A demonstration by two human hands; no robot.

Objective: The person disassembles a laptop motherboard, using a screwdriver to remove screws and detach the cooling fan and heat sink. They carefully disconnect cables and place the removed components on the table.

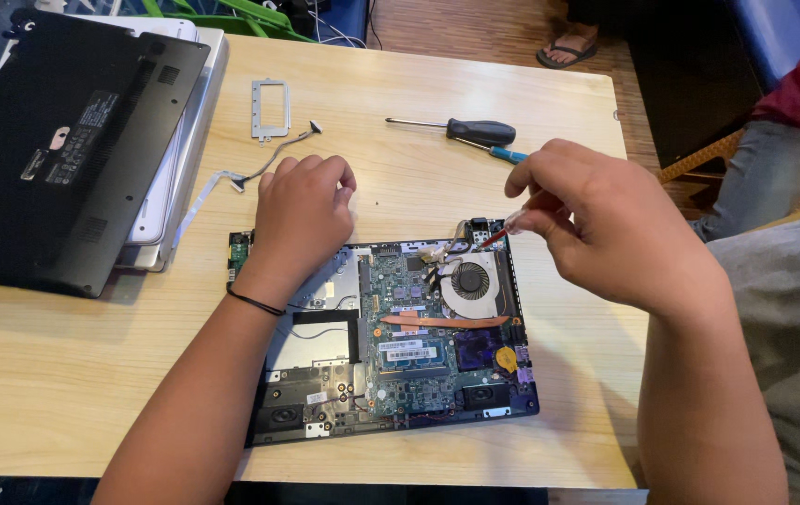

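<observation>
— Two hands work over an opened laptop [391, 341] lying near the front edge of a pale wooden bench [512, 103], its circuit board, round fan [471, 281] and copper heat pipe [442, 322] laid bare. What does each hand have?

— Left hand [302, 215] rests curled, palm down, on the laptop's rear left corner, fingers folded under and holding nothing that shows. Right hand [596, 229] is pinched shut around a thin red-tipped tool [498, 234], its point just behind the fan.

— How would that board handle?

— Light, stiff and fragile, by the look of it (thin ribbon leads and small soldered parts everywhere). Best taken by the outer plastic frame, never by the fan or the copper strip.

— And around it?

— Black bottom cover [63, 140] stacked on a white laptop [189, 122] at the back left corner; a small metal bracket [270, 109] and a loose flat cable [264, 164] behind the left hand; a black-handled screwdriver [461, 129] and a blue-handled one [508, 154] toward the back right. Another person sits beyond the right edge.
</observation>
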